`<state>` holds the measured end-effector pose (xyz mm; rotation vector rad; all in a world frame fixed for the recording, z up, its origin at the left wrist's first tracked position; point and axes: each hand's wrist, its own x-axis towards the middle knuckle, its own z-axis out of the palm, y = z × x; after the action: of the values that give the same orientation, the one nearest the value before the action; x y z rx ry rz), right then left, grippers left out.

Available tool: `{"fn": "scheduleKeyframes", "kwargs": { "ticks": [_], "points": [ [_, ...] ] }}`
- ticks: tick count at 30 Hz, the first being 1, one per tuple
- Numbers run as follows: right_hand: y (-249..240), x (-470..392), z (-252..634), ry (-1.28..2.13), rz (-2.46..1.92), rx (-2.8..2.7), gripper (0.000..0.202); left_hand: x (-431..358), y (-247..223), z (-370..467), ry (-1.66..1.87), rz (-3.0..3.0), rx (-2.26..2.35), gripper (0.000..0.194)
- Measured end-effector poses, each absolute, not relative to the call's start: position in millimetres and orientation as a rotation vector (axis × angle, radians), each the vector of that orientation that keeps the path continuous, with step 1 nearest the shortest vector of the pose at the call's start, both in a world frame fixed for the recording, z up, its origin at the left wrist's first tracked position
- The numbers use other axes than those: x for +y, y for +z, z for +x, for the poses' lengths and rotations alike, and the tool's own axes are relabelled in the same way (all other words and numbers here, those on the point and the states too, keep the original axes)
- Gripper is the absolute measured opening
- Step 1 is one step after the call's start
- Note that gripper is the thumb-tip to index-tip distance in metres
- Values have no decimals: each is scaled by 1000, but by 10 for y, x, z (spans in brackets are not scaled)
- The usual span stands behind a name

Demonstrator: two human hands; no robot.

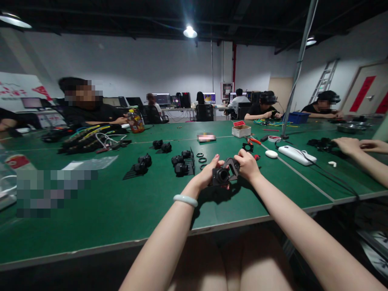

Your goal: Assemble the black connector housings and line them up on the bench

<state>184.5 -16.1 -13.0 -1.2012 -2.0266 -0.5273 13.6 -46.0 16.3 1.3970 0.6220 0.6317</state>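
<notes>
Above the front of the green table (100,214), my left hand (206,176) is closed around a small black camera module (220,176) with a round lens facing me. My right hand (249,165) pinches a black bracket (233,168) with an opening in it, tilted against the module's right side. Whether the two parts are joined I cannot tell. Left of my hands lie several black camera modules (182,169). Black rings (202,160) sit just beyond my left hand. A flat black square frame (247,147) and orange-handled pliers (254,140) are behind my right hand.
At the right are a white mouse-shaped object (271,154), a white power strip (297,155) with a dark cable, and a metal pole (298,72). Bundled cables (91,139) and a bottle (135,121) stand left. A co-worker's hands (351,147) work at far right.
</notes>
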Motion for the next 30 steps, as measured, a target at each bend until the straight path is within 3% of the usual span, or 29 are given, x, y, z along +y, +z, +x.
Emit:
{"fn": "scheduleKeyframes", "kwargs": {
  "ticks": [9,30],
  "points": [
    [-113,-183,1855,-681,-1193,-2030,15,-413,105,109,567,1349,632,52],
    [-139,-202,1745,-740,-1355,-1904,19,-354,87,153,813,1339,580,55]
  ]
}}
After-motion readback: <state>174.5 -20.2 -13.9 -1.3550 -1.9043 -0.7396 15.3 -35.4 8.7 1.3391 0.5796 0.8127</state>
